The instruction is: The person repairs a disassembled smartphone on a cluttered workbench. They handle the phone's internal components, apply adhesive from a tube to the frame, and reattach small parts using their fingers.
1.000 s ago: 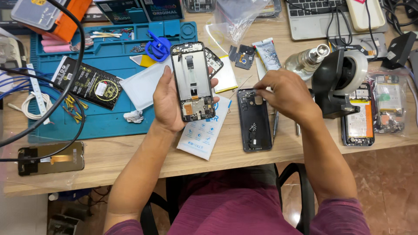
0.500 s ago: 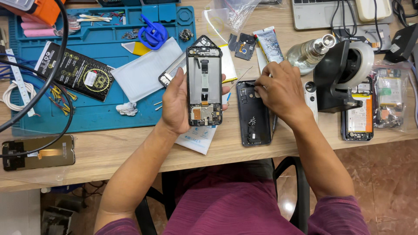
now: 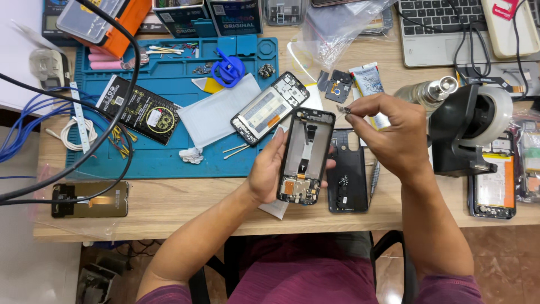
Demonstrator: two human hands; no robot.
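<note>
Two hands: left hand [image 3: 269,175] gripping phone frame [image 3: 305,156], right hand [image 3: 394,135] pinching small part [image 3: 343,110].

Black phone frame [image 3: 305,155], blue work mat [image 3: 169,152], orange case [image 3: 121,19], white tape roll [image 3: 495,115]

There are two hands [image 3: 270,174], three opened phone frames [image 3: 306,155], one tape dispenser [image 3: 469,132], one blue mat [image 3: 157,160].

black packet [image 3: 139,111] on blue mat [image 3: 169,157]
</note>
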